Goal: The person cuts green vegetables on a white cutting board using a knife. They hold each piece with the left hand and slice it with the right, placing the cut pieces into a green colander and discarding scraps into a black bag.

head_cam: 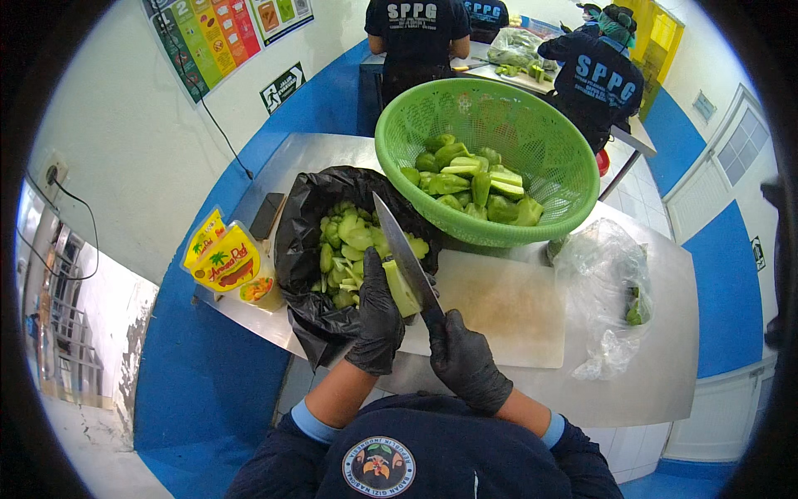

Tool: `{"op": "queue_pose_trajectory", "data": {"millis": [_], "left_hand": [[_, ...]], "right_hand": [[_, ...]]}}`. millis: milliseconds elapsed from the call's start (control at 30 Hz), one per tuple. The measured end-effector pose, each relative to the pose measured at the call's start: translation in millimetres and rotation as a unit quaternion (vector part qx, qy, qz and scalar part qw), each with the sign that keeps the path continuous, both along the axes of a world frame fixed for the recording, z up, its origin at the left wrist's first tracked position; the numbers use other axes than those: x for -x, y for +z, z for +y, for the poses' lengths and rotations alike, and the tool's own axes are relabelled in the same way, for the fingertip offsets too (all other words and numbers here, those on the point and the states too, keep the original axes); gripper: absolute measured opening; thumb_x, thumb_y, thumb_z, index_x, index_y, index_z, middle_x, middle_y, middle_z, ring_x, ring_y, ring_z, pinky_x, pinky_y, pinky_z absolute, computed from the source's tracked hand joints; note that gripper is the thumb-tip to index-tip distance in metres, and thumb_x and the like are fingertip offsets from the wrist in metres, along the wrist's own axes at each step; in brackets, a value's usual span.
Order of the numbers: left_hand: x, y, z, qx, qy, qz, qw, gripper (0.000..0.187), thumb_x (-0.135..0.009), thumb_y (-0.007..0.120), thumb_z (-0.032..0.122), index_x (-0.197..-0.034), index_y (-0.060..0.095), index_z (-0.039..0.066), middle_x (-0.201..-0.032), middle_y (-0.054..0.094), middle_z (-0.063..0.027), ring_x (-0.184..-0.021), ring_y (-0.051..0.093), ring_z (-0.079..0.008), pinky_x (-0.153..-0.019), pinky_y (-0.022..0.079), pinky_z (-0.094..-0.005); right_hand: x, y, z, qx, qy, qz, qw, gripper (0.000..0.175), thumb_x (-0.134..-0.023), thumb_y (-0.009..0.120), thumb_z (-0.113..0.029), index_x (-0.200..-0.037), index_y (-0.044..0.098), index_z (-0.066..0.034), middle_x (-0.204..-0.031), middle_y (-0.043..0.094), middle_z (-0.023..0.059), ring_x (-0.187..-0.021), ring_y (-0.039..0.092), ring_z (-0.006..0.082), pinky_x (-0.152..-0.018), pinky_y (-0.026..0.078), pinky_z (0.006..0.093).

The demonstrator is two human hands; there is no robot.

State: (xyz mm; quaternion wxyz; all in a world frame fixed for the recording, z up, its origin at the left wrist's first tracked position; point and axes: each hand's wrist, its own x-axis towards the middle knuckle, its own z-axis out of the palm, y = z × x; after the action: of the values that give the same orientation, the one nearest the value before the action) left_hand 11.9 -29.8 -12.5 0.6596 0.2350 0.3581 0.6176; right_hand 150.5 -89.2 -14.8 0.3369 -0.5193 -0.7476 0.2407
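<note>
In my gloved left hand is a pale green piece of chayote, its cut face turned up. My gloved right hand grips the handle of a large kitchen knife. The blade points up and away, alongside the piece; whether its edge touches the flesh I cannot tell. Both hands are at the near right rim of a container lined with a black plastic bag, which holds trimmings and peelings. Beyond it, a green perforated plastic basket holds several chayote pieces, some with cut faces.
A white cutting board lies right of the knife on the steel table. A clear plastic bag with green contents sits farther right. Yellow pouches and a dark phone lie left. Several people work at a table behind.
</note>
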Motion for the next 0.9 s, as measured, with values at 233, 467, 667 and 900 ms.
{"op": "queue_pose_trajectory", "data": {"millis": [233,467,667,900], "left_hand": [[1,0,-4,-0.016,-0.009,0.078,0.997,0.061,-0.094,0.034,0.059,-0.102,0.057,0.003,-0.085,0.066,-0.0125,-0.071,0.066,-0.0207,-0.061,0.054,-0.0310],[10,-1,8,0.037,-0.083,0.001,0.996,0.051,-0.092,0.048,0.052,-0.112,0.055,0.005,-0.090,0.064,-0.0112,-0.079,0.065,-0.0226,-0.067,0.054,-0.0352],[32,10,29,-0.071,0.068,-0.065,0.993,0.048,-0.096,0.041,0.050,-0.125,0.047,0.013,-0.103,0.060,-0.0082,-0.090,0.061,-0.0196,-0.076,0.054,-0.0338],[47,-5,41,-0.106,0.169,-0.002,0.980,0.046,-0.095,0.042,0.052,-0.127,0.046,0.018,-0.099,0.061,-0.0067,-0.083,0.062,-0.0193,-0.071,0.055,-0.0335]], "right_hand": [[-5,7,5,0.032,0.024,-0.005,0.999,0.014,-0.091,0.051,-0.016,-0.094,0.043,-0.0050,-0.058,0.056,0.0208,-0.055,0.059,0.0418,-0.047,0.044,0.0512],[-9,14,18,0.084,0.069,0.089,0.990,0.011,-0.093,0.050,-0.014,-0.093,0.046,-0.0028,-0.063,0.055,0.0220,-0.060,0.058,0.0439,-0.050,0.042,0.0486],[-19,29,20,0.069,0.027,-0.061,0.995,0.017,-0.092,0.051,-0.018,-0.102,0.048,-0.0042,-0.067,0.060,0.0204,-0.063,0.061,0.0394,-0.056,0.048,0.0491],[18,5,23,-0.062,0.055,-0.120,0.989,0.021,-0.084,0.054,-0.014,-0.103,0.048,-0.0055,-0.075,0.060,0.0162,-0.061,0.062,0.0343,-0.052,0.049,0.0443]]}}
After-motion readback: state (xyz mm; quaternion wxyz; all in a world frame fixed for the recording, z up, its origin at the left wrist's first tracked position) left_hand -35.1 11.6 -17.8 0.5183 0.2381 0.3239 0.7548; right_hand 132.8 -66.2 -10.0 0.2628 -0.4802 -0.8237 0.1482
